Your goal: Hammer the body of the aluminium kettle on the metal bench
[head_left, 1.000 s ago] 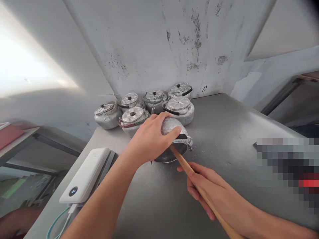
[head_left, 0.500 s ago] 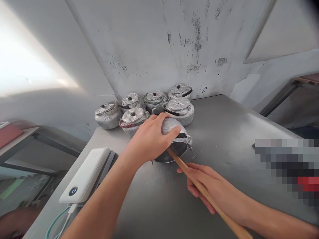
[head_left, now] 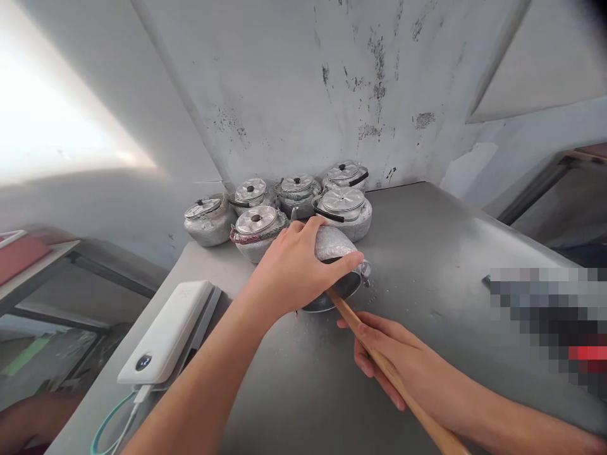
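Pot [head_left: 334, 243] under left fingers [head_left: 344, 264], stick [head_left: 346, 311] inside.

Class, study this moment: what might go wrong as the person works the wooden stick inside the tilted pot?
1. The pot lies tilted on its side, steadied only by the left hand; a hard push of the wooden stick in the right hand might make it slide on the smooth metal table.
2. The lidded pots stand close behind it, so a slip could knock them.
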A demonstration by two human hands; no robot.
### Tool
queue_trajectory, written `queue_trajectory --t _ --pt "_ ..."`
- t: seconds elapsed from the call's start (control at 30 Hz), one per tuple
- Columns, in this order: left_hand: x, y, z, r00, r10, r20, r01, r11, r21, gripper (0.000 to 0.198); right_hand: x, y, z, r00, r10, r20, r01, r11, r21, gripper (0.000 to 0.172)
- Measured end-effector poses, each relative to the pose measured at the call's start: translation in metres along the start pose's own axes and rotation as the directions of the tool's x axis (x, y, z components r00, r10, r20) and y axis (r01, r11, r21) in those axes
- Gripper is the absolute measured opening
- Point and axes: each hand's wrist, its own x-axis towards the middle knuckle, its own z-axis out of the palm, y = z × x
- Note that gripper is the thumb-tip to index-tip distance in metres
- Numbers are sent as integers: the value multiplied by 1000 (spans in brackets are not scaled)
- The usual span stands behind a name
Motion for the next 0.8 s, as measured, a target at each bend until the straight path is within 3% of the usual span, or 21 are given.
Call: queue_trajectory --t 0.8 --pt "0 -7 -8 997 -36 67 36 999 1 77 5 1 -4 1000 -9 -5 9 1000 -17 40"
